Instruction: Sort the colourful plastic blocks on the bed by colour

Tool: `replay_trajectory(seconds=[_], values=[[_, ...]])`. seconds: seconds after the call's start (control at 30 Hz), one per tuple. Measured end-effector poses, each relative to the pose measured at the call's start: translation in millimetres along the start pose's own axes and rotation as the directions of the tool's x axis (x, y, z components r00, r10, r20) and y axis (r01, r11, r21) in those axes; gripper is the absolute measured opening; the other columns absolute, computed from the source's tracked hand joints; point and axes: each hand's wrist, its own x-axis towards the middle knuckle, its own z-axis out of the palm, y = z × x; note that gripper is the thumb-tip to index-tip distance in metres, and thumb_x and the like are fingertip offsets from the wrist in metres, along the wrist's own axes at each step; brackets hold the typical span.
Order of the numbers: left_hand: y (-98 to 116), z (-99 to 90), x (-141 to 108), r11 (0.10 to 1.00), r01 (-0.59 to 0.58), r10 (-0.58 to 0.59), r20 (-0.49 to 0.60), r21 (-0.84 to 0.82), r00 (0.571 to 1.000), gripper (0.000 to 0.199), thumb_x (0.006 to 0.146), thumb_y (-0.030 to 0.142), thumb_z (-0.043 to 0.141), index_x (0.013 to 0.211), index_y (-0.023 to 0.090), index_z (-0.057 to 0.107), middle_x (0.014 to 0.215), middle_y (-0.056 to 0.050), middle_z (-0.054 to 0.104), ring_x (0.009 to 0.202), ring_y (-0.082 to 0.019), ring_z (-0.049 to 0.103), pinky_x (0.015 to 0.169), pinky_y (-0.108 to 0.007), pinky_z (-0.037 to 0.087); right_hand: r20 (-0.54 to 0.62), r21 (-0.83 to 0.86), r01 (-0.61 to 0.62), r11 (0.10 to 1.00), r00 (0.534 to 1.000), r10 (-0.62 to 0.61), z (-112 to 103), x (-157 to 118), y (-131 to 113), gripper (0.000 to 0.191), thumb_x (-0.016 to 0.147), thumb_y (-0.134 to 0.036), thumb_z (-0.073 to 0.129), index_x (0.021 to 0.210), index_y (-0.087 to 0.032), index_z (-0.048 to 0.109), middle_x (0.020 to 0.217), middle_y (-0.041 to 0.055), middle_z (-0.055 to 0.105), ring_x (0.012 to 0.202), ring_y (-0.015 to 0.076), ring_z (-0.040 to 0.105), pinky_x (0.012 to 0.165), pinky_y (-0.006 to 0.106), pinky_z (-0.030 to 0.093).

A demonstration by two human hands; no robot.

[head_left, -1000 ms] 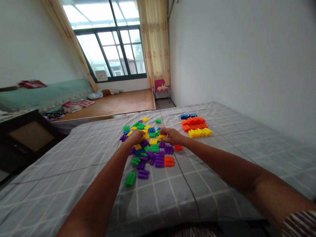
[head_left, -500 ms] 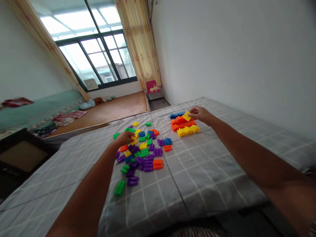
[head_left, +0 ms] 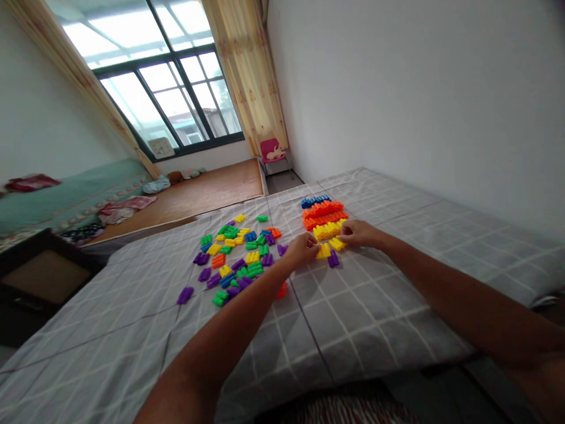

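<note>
Rows of joined blocks lie on the checked bedcover: a blue row (head_left: 316, 201), orange rows (head_left: 325, 215) and a yellow row (head_left: 327, 230) nearest me. Just below them, my left hand (head_left: 304, 248) has its fingers closed on a yellow block (head_left: 323, 251). My right hand (head_left: 353, 233) pinches another yellow block (head_left: 337, 244) close to the right end of the yellow row. A purple block (head_left: 333, 258) lies against the yellow block at my left hand. Left of my hands spreads a loose pile of green, purple, yellow, blue and orange blocks (head_left: 255, 268).
The grey checked bedcover (head_left: 375, 330) carries all the blocks. A white wall (head_left: 397, 88) rises on the right. Beyond the bed are a pink chair (head_left: 269, 147) and a brown platform (head_left: 220, 185). A dark cabinet (head_left: 39, 277) stands at the left.
My left hand has moved right, from the loose pile to below the rows. My right hand has come down toward me with a yellow block. A purple block now lies near my hands.
</note>
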Motion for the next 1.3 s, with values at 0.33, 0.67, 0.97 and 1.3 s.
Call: replay_trajectory(seconds=[0.33,0.67,0.97,1.3], values=[[0.9,-5.2,-9.2,0.94,-0.18,0.179,0.03,0.291,0.983,0.038,0.08,0.035,0.062,0.115,0.018,0.064,0.106,-0.008,0.068,0.084,-0.017,0.066,0.078,-0.027,0.05,0.075,-0.179,0.309,0.934,0.951,-0.3,5.1,-16.3,-17.4,0.039,0.075,-0.047,0.066,0.104,-0.02,0.067,0.101,0.0064,0.069,0.088,0.0195,0.063,0.073,0.026,0.044],[12.2,4.3,-6.4,0.891,-0.165,0.149,0.07,0.422,0.986,0.035,0.076,0.04,0.065,0.102,0.017,0.068,0.096,-0.008,0.069,0.09,-0.022,0.064,0.079,-0.028,0.048,0.288,-0.512,0.284,0.811,0.946,-0.149,-14.5,-34.1,-50.3,0.033,0.066,-0.052,0.071,0.082,-0.023,0.071,0.083,0.0051,0.071,0.079,0.023,0.065,0.06,0.027,0.038],[-3.6,14.3,-8.8,0.941,-0.173,0.199,-0.061,0.289,0.978,0.038,0.076,0.031,0.065,0.112,0.017,0.064,0.105,-0.009,0.065,0.096,-0.023,0.061,0.086,-0.032,0.047,-0.066,-0.071,0.338,0.938,0.937,-0.343,-24.0,1.8,-113.9,0.059,0.079,-0.05,0.064,0.128,-0.018,0.055,0.109,0.009,0.07,0.094,0.0212,0.065,0.076,0.027,0.045],[-17.0,12.8,-8.5,0.952,-0.197,0.214,-0.051,0.233,0.976,0.032,0.076,0.022,0.063,0.108,0.017,0.064,0.107,-0.008,0.06,0.084,-0.016,0.061,0.081,-0.028,0.049,0.134,-0.337,0.13,0.933,0.987,-0.089,-14.7,-15.0,-24.7,0.021,0.064,-0.03,0.076,0.082,-0.021,0.068,0.084,0.0044,0.071,0.075,0.022,0.064,0.063,0.027,0.041]])
